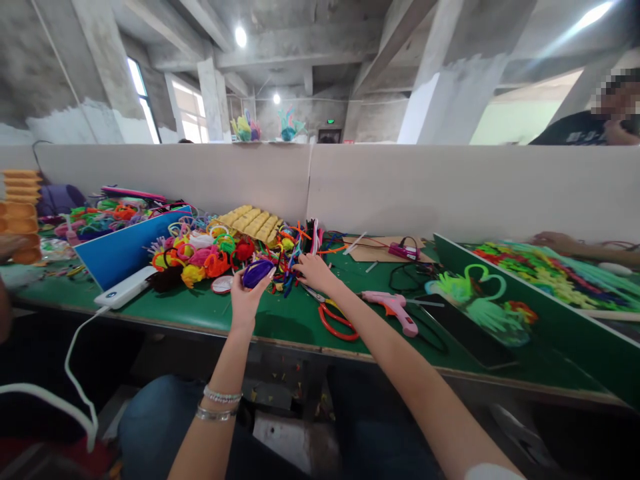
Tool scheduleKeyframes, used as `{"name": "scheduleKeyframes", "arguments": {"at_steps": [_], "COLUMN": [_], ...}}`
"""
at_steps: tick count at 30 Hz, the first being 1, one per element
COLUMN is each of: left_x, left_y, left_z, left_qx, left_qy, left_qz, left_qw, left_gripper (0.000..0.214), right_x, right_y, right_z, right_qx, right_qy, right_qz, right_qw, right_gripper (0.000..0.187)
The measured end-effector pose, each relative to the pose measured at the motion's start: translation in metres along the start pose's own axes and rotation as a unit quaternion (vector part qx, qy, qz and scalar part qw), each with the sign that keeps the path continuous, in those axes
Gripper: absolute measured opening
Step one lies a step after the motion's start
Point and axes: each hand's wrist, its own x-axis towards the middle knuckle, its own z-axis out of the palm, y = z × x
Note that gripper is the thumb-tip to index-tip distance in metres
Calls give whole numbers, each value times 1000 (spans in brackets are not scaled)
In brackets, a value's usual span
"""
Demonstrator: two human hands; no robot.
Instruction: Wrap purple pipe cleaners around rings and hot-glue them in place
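A purple fuzzy ball (257, 273), which looks wound from pipe cleaner, rests in my left hand (246, 293), the fingers wrapped around it. My right hand (319, 273) reaches into a heap of coloured pipe cleaner pieces (289, 280) just right of the ball. Its fingers are bent and pressed together at the heap; what they pinch, if anything, is hidden. Under my right wrist lie scissors with red handles (339, 328). A pink glue gun (393, 308) lies on the green table to the right of that forearm.
Left are a pile of fuzzy coloured pieces (215, 260), a white power strip (125, 288) and a blue board (135, 243). Right are a dark phone-like slab (467, 330), green fuzzy swan shapes (493, 300) and a green divider (540, 300). Another person's hand (555, 240) is beyond it.
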Motion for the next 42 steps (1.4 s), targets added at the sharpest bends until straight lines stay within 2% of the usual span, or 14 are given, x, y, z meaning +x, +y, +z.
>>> {"name": "scheduleKeyframes", "arguments": {"at_steps": [4, 8, 15, 19, 27, 30, 35, 38, 42], "left_x": [1, -1, -6, -6, -3, -6, -10, -10, -9], "left_y": [0, 2, 7, 6, 1, 4, 9, 8, 6], "left_z": [-1, 0, 2, 2, 2, 3, 5, 7, 6], "left_qx": [1, -4, -3, 0, -2, 2, -7, -10, -1], "left_qy": [0, -1, 0, 4, -2, -1, 0, 0, -7], "left_qz": [0, 2, 4, 15, 5, 11, 8, 0, -2], "left_qw": [1000, 1000, 1000, 1000, 1000, 1000, 1000, 1000, 1000], "left_gripper": [50, 50, 50, 48, 50, 47, 47, 48, 47], "right_x": [6, 9, 19, 23, 3, -7, -19, -22, -21], "right_y": [-1, 2, 12, 21, 6, 9, 43, 60, 61], "right_z": [11, 13, 4, -7, -10, -8, -11, -12, -1], "right_qx": [-15, 4, 115, 193, 309, 299, 213, 174, 153], "right_qy": [0, 13, 51, 62, -33, -30, 22, -8, -90], "right_qz": [17, 48, 141, 168, 127, 153, 282, 309, 285], "right_qw": [1000, 999, 982, 965, 942, 941, 935, 935, 942], "right_gripper": [20, 18, 28, 33, 26, 28, 32, 28, 22]}}
